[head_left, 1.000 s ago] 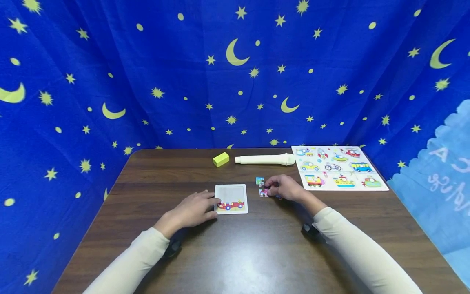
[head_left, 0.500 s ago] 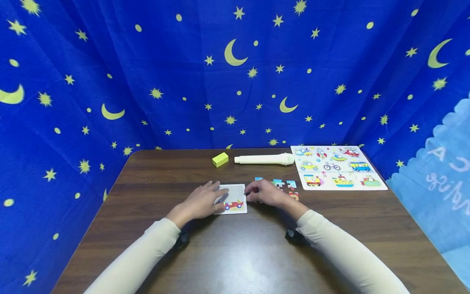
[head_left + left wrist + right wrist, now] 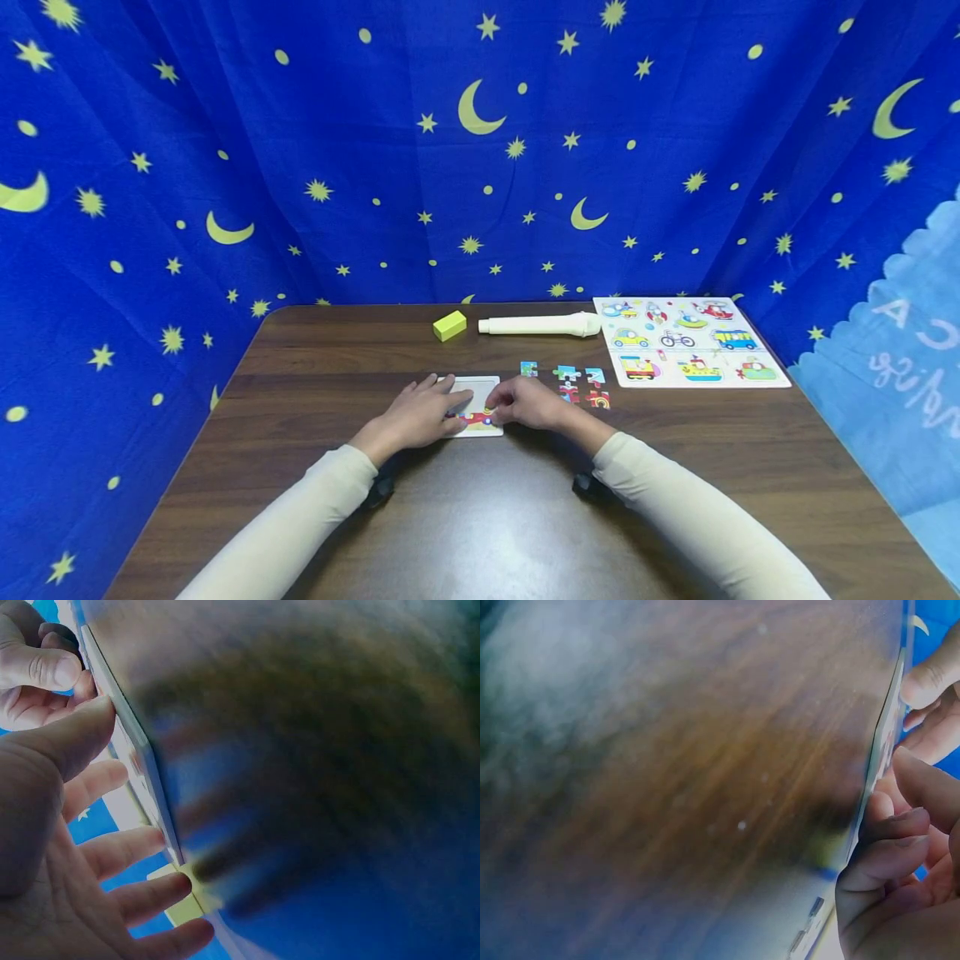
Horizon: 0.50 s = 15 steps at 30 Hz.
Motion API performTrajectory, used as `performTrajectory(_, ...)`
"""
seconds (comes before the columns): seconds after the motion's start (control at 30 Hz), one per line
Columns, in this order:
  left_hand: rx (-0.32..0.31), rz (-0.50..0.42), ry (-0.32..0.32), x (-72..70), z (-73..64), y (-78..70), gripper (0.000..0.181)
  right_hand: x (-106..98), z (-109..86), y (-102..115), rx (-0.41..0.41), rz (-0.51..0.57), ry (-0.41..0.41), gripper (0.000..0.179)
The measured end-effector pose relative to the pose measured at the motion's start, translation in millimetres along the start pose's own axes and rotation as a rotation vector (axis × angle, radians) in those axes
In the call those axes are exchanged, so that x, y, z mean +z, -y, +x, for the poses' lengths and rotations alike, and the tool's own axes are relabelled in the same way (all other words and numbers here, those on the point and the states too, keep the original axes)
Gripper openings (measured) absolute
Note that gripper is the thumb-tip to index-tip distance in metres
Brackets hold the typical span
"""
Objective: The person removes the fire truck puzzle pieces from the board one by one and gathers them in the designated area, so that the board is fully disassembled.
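A small white-rimmed puzzle tray (image 3: pixel 480 380) lies on the table, with a red car picture (image 3: pixel 477 422) along its near side and bare grey backing behind. My left hand (image 3: pixel 417 417) rests at its left side, fingers spread and thumb over the picture; the left wrist view shows them extended along the tray edge (image 3: pixel 135 724). My right hand (image 3: pixel 529 403) is over the tray's right rim, thumb and fingertips pinched together on a puzzle piece that they mostly hide. Several loose puzzle pieces (image 3: pixel 567 374) lie to the right of that hand.
Behind the tray are a yellow block (image 3: pixel 450 326) and a cream microphone-shaped stick (image 3: pixel 536 325). A white vehicle picture board (image 3: pixel 660 367) lies at the back right. A blue star-patterned curtain (image 3: pixel 375 125) stands behind the wooden table (image 3: pixel 480 508).
My right hand took a piece from the loose ones and moved left to the tray's right side. My left hand slid rightward, farther over the tray.
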<state>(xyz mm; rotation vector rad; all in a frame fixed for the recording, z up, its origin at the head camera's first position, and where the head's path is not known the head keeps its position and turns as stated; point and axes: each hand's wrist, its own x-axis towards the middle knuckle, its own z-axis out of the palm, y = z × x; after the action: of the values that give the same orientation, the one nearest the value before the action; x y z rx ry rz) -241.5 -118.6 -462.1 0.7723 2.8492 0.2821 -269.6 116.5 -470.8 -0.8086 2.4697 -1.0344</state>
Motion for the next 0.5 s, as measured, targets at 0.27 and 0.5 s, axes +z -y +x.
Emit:
performTrajectory(0.27, 0.012, 0.002, 0.01, -0.4, -1.0, -0.1, 0.051, 2.1, 2.7, 3.0, 0.006, -0.018, -0.002, 0.018)
performTrajectory(0.5, 0.005, -0.01, 0.022, -0.2, -1.3, -0.9, 0.05, 4.4, 5.1, 4.1, 0.024, 0.044, -0.027, 0.011)
